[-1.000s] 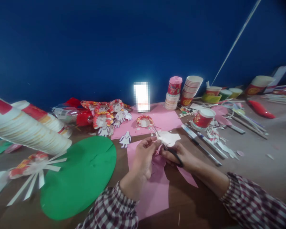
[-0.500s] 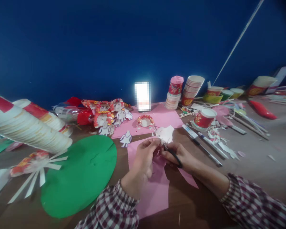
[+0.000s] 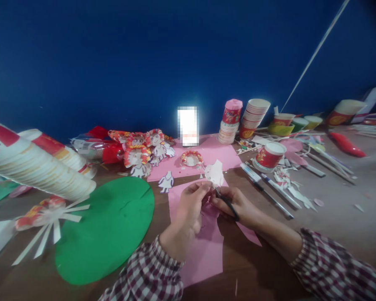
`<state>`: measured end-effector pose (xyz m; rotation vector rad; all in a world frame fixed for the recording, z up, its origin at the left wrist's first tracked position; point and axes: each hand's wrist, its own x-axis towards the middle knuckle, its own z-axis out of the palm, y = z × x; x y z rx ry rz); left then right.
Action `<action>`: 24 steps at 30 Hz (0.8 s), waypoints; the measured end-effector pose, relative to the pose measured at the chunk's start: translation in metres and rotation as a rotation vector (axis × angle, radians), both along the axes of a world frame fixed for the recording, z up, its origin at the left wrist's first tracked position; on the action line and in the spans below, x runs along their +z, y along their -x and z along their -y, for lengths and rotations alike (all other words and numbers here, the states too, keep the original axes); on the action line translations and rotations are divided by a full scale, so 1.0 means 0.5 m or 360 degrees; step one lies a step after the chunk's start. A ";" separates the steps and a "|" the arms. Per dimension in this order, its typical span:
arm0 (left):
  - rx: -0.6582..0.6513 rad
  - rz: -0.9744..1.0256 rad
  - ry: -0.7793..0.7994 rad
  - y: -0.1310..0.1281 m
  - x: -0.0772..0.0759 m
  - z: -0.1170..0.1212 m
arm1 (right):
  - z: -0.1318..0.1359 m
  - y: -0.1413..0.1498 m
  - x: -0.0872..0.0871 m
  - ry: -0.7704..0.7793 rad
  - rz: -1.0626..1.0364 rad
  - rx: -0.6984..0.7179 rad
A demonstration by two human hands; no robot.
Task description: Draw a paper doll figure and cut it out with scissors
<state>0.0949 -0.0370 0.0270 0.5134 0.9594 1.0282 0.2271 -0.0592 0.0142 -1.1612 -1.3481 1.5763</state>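
Between the fingertips of my left hand is a small piece of white paper with an uneven outline. My right hand is closed around black-handled scissors, whose blades meet the paper's lower edge close to my left fingertips. Part of the blades is hidden by my fingers. Below both hands lies a sheet of pink paper with a few dark marks on it. A cut-out paper dress figure rests on the table to the left of my left hand.
A green paper oval and leaning stacks of paper cups fill the left. Ahead are a decorated ring and a bright blurred screen. Pens, a red cup and paper scraps lie to the right.
The white paper has turned in my left fingers and now stands more upright, with its outline changed. Both hands stay in nearly the same place.
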 end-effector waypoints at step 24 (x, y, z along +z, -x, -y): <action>0.0039 0.0024 -0.0055 0.000 0.004 -0.001 | 0.005 0.000 0.007 -0.0055 0.0150 -0.0046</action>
